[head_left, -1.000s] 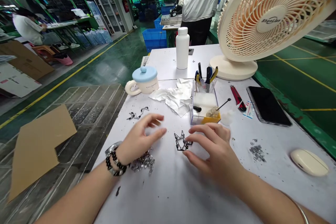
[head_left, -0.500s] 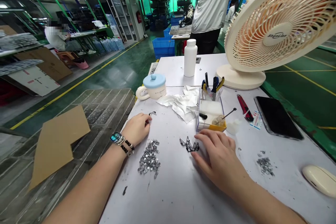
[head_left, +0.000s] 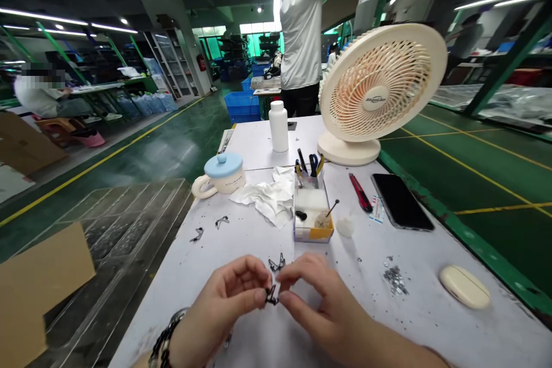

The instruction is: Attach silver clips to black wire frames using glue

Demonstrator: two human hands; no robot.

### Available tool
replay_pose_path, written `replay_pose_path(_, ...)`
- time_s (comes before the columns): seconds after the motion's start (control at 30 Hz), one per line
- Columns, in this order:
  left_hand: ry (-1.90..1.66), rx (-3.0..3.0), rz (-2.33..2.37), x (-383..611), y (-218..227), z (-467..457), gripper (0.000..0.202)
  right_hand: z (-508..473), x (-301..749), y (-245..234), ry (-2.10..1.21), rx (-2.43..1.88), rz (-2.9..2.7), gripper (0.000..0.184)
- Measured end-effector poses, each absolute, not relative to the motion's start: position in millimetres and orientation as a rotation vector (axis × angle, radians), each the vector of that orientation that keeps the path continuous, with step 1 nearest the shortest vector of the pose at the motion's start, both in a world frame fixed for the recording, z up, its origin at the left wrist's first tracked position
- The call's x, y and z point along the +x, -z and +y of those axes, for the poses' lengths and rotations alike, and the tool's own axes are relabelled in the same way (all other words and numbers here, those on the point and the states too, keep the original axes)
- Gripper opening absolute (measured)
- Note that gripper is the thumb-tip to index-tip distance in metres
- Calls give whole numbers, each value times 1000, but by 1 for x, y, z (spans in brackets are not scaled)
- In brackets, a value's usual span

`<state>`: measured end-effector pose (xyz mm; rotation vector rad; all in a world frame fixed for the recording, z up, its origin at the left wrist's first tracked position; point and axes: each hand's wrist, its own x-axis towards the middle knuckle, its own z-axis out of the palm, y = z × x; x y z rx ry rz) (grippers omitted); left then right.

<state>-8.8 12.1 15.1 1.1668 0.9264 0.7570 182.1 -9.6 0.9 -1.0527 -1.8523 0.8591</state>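
Note:
My left hand (head_left: 230,296) is closed, with thumb and fingers pinching a small black V-shaped clip (head_left: 271,295) low over the table. Close on the right, my right hand (head_left: 317,299) has its thumb and index finger slightly parted beside the clip's end; whether they touch it is hard to see. Just beyond the fingertips lies another black clip piece (head_left: 277,263). Two similar dark clips, one nearer (head_left: 197,234) and one farther (head_left: 222,222), rest on the left of the table. My left hand and forearm cover most of the area where small metal pieces lay.
A lidded mug (head_left: 224,175), crumpled tissue (head_left: 269,201) and a clear tool box (head_left: 313,233) stand beyond my hands. Rightward are a red cutter (head_left: 360,192), a phone (head_left: 402,201), metal bits (head_left: 394,280), a cream case (head_left: 464,286) and a fan (head_left: 379,86). A compartment tray (head_left: 142,230) sits left.
My left hand has come back from the table's left side, leaving a clip there, and now pinches another clip. My right hand has moved inward to meet it. The view has shifted.

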Motion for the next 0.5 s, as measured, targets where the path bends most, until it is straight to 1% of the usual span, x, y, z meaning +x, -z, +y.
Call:
replay_pose_path(0.07,-748,1024,868,-4,-13,7,18,-9,181,-3,-963,-1035,-1795,7)
replay_pose_path(0.13,-746,1051,883,-4,-9,7,17,-8,180,-5,-1069,-1053,-1689,6)
replay_pose_path(0.2,-764,1175,929,-6,-5,8,18,-7,180,-5,-1201,-1062,-1562,8)
replay_pose_path(0.3,-813,1417,936,-10,2,7,21,-7,183,-6,-1334,-1006,-1453,6)
replay_pose_path(0.5,-910,1792,817,-10,2,4,31,-9,190,-5,-1414,-974,-1515,1)
